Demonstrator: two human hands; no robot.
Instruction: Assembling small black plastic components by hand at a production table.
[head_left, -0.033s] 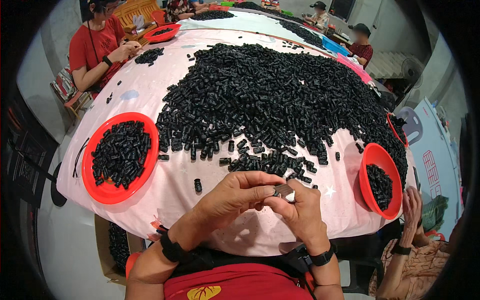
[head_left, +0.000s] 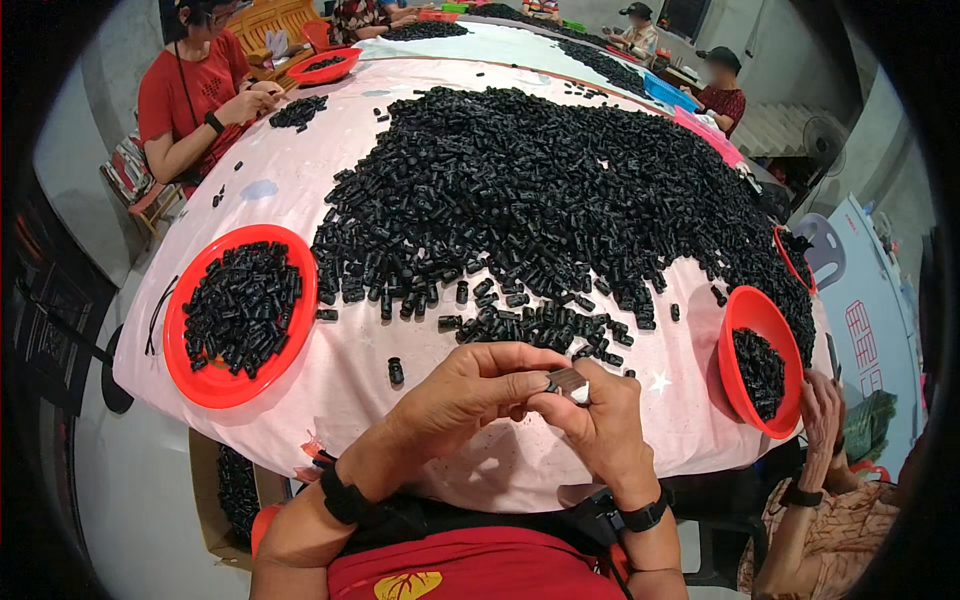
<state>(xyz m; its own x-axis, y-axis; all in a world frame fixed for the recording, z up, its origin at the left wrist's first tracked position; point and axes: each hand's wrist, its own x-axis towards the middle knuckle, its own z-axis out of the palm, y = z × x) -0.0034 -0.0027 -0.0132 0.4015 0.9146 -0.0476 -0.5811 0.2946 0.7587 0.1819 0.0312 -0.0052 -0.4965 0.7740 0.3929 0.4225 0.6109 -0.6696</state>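
Small dark part with a pale, shiny end (head_left: 568, 383) sits pinched between both hands, low over the near edge of the pink cloth-covered table (head_left: 350, 390). Left hand (head_left: 470, 395) curls over it from the left with thumb and fingers closed on the piece; right hand (head_left: 600, 420) meets it from the other side, fingertips clamped on the same piece — neither hand is free.

Risk, as I judge it: the part is tiny and held only at the fingertips, so a slip could drop it onto the cloth or past the table edge into the lap, where it would be hard to tell from the rest. Whether the pale end is a separate piece I cannot tell; if it is, it could pop loose under uneven pressure.

Just beyond the hands lies the big heap of black plastic parts (head_left: 540, 200), with strays trailing toward the knuckles; 1 lone part (head_left: 396, 371) stands apart to the left. A red bowl (head_left: 205, 380) half full of black parts rests at the left, and a second red bowl (head_left: 745, 320) at the right edge, tilted toward a neighbour's hand (head_left: 818, 400). A reach to either bowl crosses loose strays that a sleeve or wrist could sweep off. A person in a red shirt (head_left: 190, 95) works at the far left — well apart.
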